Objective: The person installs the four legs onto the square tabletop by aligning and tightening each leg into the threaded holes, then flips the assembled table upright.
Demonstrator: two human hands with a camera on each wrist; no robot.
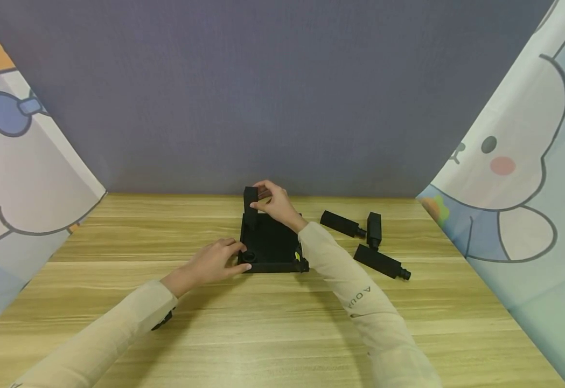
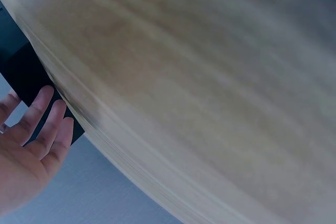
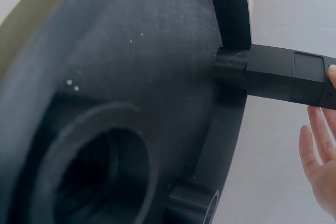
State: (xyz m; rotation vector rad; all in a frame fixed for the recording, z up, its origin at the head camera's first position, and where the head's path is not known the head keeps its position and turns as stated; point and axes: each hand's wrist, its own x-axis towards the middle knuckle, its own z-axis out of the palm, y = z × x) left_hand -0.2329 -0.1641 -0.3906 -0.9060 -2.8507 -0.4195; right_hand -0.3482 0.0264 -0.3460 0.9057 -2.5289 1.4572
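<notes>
A black square panel [image 1: 277, 242] with raised walls and round corner sockets lies on the wooden table. At its far left corner, a square black leg [image 1: 250, 200] stands upright. My right hand [image 1: 276, 202] holds this leg near the top between thumb and fingers. Seen from the right wrist, the narrow end of the leg [image 3: 283, 74] meets the corner of the panel [image 3: 173, 40]. My left hand [image 1: 216, 261] grips the near left corner, thumb along the front wall and fingers by the left wall, beside a round socket [image 1: 248, 256].
Three loose black legs lie to the right of the panel: one at the back [image 1: 342, 222], a second [image 1: 374, 229] pointing toward me, and a third [image 1: 379, 261] nearer. Behind the table [image 1: 282, 323] rises a grey partition [image 1: 282, 97]. Cartoon-printed sheets [image 1: 515, 172] flank both sides.
</notes>
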